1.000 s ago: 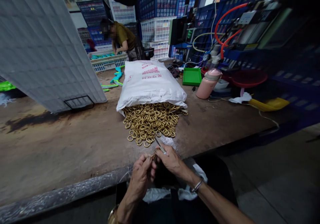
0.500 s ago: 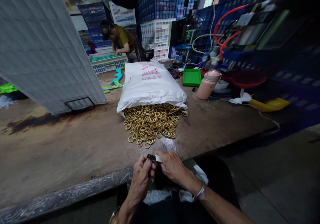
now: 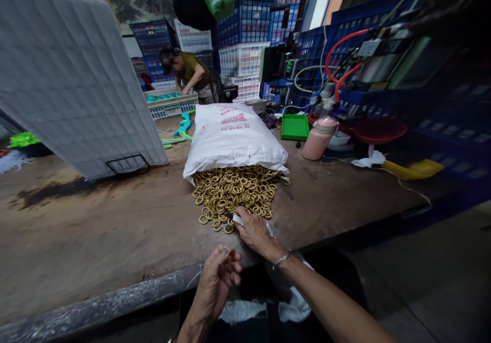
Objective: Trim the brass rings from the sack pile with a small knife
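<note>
In the head view, the right hand [image 3: 253,230] grips a small blade-like tool [image 3: 235,218], its tip pointing away from the person into the near fringe of the ring pile [image 3: 233,189] spilling from the white sack [image 3: 233,136] mid-worktop [image 3: 115,241]. The left hand [image 3: 219,274], curled at the worktop's front edge, pinches what looks like a single ring [image 3: 231,252], farther from the pile.

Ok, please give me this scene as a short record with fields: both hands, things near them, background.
left: left hand pinches what looks like one ring, at the edge of the table
right: right hand grips a small tool, at the near edge of the ring pile
sack: white sack lies open, pile spilling from its mouth
beside sack: green tray, pink bottle
background: a person bends over a crate
</note>
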`<state>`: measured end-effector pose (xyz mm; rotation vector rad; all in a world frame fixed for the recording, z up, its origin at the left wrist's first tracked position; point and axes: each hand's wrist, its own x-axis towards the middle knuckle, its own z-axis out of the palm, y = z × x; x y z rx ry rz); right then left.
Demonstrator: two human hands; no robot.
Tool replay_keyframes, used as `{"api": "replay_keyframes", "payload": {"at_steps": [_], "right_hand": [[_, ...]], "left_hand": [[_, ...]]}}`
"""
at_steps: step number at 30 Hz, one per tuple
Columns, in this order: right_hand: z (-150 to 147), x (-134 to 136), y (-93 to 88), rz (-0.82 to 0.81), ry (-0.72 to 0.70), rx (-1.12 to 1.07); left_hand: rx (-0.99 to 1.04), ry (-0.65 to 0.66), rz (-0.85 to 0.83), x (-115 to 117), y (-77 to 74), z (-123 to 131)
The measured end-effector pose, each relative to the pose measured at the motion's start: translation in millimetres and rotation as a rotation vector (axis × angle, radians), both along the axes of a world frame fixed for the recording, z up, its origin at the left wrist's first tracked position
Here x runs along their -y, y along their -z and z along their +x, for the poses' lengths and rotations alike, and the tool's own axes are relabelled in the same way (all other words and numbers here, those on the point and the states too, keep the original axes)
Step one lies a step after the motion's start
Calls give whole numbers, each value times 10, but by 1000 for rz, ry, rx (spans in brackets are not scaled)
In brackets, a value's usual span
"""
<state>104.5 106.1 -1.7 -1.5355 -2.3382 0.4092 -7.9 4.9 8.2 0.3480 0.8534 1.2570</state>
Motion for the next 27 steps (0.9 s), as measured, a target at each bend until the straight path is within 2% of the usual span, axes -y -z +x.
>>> {"api": "replay_keyframes", "payload": {"at_steps": [5, 8, 11, 14, 19, 24, 27], "right_hand": [[-8, -18, -16, -33, 20, 52], [33, -42, 8, -20, 44, -70], [88, -68, 59, -41, 93, -258], [145, -53, 80, -126, 137, -473], [221, 79, -1, -360, 118, -751], [237, 157, -35, -542, 112, -824], [220, 172, -36, -630, 107, -829]], "left_hand": [[145, 13, -87, -11, 9, -58], [185, -5, -122, -40, 9, -68], [135, -14, -124, -79, -13, -48], [-11, -19, -65, -128, -22, -6], [-439, -81, 84, -251, 56, 38], [-670, -150, 298, -352, 122, 6], [-731, -141, 357, -368, 136, -27]]}}
